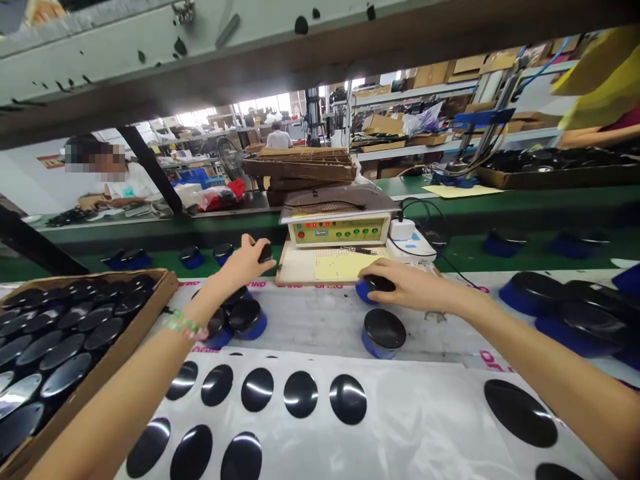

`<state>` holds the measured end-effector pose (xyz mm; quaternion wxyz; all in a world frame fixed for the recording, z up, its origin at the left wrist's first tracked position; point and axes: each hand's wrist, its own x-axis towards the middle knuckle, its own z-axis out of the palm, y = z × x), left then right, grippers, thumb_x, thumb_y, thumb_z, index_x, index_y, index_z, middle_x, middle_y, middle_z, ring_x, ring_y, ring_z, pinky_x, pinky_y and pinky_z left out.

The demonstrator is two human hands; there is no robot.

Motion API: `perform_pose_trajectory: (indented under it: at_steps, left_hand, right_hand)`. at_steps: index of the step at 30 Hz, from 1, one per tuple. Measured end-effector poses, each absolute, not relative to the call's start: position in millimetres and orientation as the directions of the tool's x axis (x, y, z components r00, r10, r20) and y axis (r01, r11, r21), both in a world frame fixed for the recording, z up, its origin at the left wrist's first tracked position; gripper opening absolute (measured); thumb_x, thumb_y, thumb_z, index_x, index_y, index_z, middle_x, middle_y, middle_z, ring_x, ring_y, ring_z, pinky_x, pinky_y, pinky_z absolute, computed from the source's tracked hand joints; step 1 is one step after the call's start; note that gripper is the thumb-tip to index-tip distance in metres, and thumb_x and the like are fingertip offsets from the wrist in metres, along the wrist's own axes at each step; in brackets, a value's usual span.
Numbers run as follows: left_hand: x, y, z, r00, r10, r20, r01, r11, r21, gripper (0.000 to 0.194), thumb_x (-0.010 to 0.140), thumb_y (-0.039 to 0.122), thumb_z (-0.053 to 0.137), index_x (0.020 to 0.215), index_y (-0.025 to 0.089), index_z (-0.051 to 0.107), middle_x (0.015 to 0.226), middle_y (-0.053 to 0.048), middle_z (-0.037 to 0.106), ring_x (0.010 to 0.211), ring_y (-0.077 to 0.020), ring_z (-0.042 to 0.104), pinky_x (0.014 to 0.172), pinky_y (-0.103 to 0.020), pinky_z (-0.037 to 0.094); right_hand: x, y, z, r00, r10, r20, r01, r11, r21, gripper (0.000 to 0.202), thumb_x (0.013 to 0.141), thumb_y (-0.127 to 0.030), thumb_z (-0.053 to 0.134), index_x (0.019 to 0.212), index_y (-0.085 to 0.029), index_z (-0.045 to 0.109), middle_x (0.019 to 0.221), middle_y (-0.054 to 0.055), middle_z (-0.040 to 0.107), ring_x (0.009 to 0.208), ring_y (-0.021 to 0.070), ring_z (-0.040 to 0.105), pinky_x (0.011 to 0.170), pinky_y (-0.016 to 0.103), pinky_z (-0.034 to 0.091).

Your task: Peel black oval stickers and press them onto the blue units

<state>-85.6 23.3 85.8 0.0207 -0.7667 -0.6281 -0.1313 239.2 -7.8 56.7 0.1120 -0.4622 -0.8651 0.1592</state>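
Observation:
My left hand is closed around a dark round piece, held above the bench left of the control box; my fingers cover part of it. Below it stand round parts with glossy black tops and blue sides, among them a cluster part. My right hand grips a similar blue-sided round part from above and the right. Just in front of that hand another black-topped round part stands upright. Nearer me lies a white sheet bearing rows of black glossy discs.
A cardboard box full of black-topped parts is at left. Several blue-sided parts are grouped at right. Behind my hands are a control box, a power strip and a green belt. A shelf beam runs overhead.

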Motion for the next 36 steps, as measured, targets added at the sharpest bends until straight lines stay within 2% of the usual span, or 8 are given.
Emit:
perform_pose_trajectory:
  at_steps: [9, 16, 18, 21, 24, 27, 31, 36]
  left_hand:
    - [-99, 92, 80, 0.227, 0.955, 0.193, 0.956, -0.256, 0.143, 0.04, 0.089, 0.032, 0.059, 0.125, 0.016, 0.05, 0.129, -0.011, 0.051, 0.113, -0.0267, 0.055, 0.093, -0.049, 0.047]
    - [-39, -52, 95, 0.59, 0.77, 0.244, 0.717, -0.638, 0.281, 0.076, 0.084, 0.052, 0.059, 0.145, 0.024, 0.022, 0.15, -0.008, 0.034, 0.136, -0.0234, 0.037, 0.111, -0.038, 0.034]
    - [-29, -95, 88, 0.569, 0.756, 0.324, 0.664, -0.654, 0.362, 0.095, 0.077, 0.053, 0.067, 0.148, 0.024, 0.01, 0.152, -0.011, 0.03, 0.137, -0.0268, 0.034, 0.11, -0.04, 0.037]
    - [-31, -134, 68, 0.368, 0.832, 0.414, 0.684, -0.544, 0.486, 0.082, 0.081, 0.041, 0.066, 0.146, 0.025, 0.019, 0.142, -0.01, 0.045, 0.13, -0.0268, 0.045, 0.103, -0.039, 0.044]
    - [-44, -152, 40, 0.044, 0.942, 0.333, 0.638, -0.283, 0.716, 0.061, 0.078, 0.036, 0.068, 0.132, 0.026, 0.04, 0.126, -0.008, 0.057, 0.114, -0.0255, 0.058, 0.093, -0.037, 0.051]
    - [-47, -164, 9, -0.175, 0.952, 0.25, 0.4, -0.163, 0.902, 0.056, 0.077, 0.035, 0.067, 0.123, 0.023, 0.038, 0.114, -0.008, 0.06, 0.102, -0.022, 0.064, 0.086, -0.035, 0.054]
    - [-34, -175, -19, -0.257, 0.952, 0.165, 0.311, -0.08, 0.947, 0.056, 0.072, 0.033, 0.068, 0.117, 0.022, 0.038, 0.113, -0.009, 0.06, 0.105, -0.0231, 0.062, 0.089, -0.038, 0.052]
    - [-29, -178, -19, -0.194, 0.974, 0.121, 0.476, -0.014, 0.88, 0.056, 0.072, 0.034, 0.069, 0.12, 0.024, 0.041, 0.12, -0.009, 0.059, 0.112, -0.0268, 0.059, 0.091, -0.042, 0.051]
  right_hand:
    - [272, -37, 63, -0.465, 0.855, 0.228, 0.66, 0.507, -0.554, 0.042, 0.081, -0.041, 0.059, 0.121, -0.025, 0.059, 0.129, 0.011, 0.051, 0.113, 0.0257, 0.054, 0.077, 0.033, 0.055]
    - [205, -62, 90, -0.567, 0.743, 0.356, 0.433, 0.636, -0.639, 0.034, 0.088, -0.039, 0.056, 0.12, -0.027, 0.06, 0.125, 0.007, 0.055, 0.111, 0.02, 0.055, 0.069, 0.024, 0.055]
    - [187, -78, 99, -0.625, 0.695, 0.355, 0.358, 0.66, -0.661, 0.034, 0.09, -0.038, 0.055, 0.122, -0.028, 0.059, 0.126, 0.006, 0.056, 0.109, 0.0184, 0.057, 0.07, 0.022, 0.054]
    - [175, -100, 102, -0.65, 0.7, 0.297, 0.373, 0.634, -0.677, 0.049, 0.088, -0.044, 0.057, 0.134, -0.031, 0.046, 0.13, 0.005, 0.055, 0.111, 0.0188, 0.057, 0.08, 0.027, 0.052]
    - [177, -114, 91, -0.568, 0.773, 0.283, 0.493, 0.595, -0.635, 0.055, 0.089, -0.044, 0.056, 0.139, -0.03, 0.037, 0.128, 0.007, 0.054, 0.102, 0.0201, 0.06, 0.081, 0.032, 0.051]
    - [176, -123, 68, -0.682, 0.719, 0.132, 0.509, 0.597, -0.62, 0.025, 0.091, -0.026, 0.052, 0.116, -0.024, 0.053, 0.106, 0.004, 0.062, 0.085, 0.0165, 0.061, 0.072, 0.029, 0.051]
    - [172, -127, 47, -0.824, 0.562, 0.069, 0.447, 0.721, -0.53, 0.028, 0.086, -0.003, 0.04, 0.098, -0.019, 0.058, 0.093, 0.005, 0.061, 0.085, 0.0175, 0.056, 0.073, 0.03, 0.049]
    - [203, -106, 43, -0.637, 0.743, 0.204, 0.732, 0.666, -0.14, 0.037, 0.087, -0.022, 0.049, 0.124, -0.02, 0.056, 0.122, 0.015, 0.054, 0.106, 0.0338, 0.051, 0.081, 0.053, 0.047]
